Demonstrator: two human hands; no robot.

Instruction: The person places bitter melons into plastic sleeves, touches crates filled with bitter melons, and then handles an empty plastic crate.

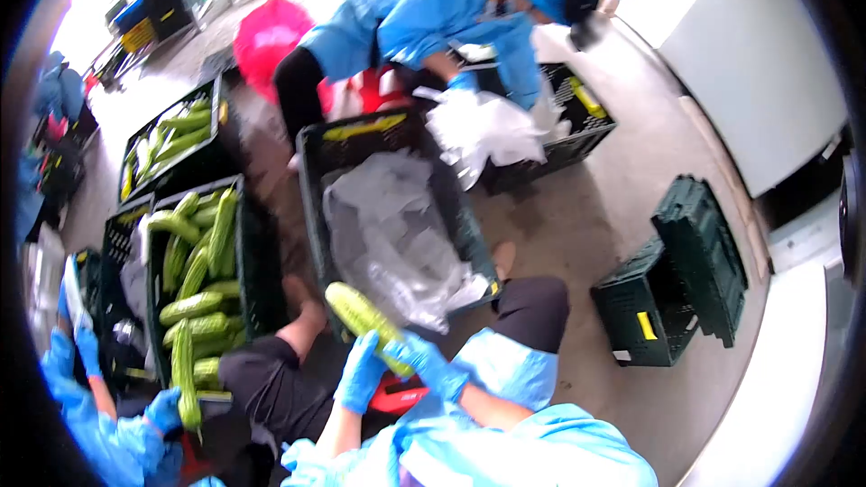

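A thick, speckled light-green cucumber [359, 308] is held at a slant in front of my lap. My left hand [362, 373], in a blue glove, is closed against the near side of its lower half. On the other side, my right hand [428, 364], gloved the same way, grips the lower end. The cucumber's upper end points away over the near edge of a black crate [313, 207]. Crumpled clear plastic lining [383, 216] lies in that crate. Something red [397, 394] shows below my hands.
A black crate [242, 216] of similar cucumbers stands to the left, another crate [216, 117] behind it. A co-worker at lower left holds a cucumber [182, 370]. Across from me, a person handles a white plastic bag [487, 131]. Dark green crates [645, 307] sit at right.
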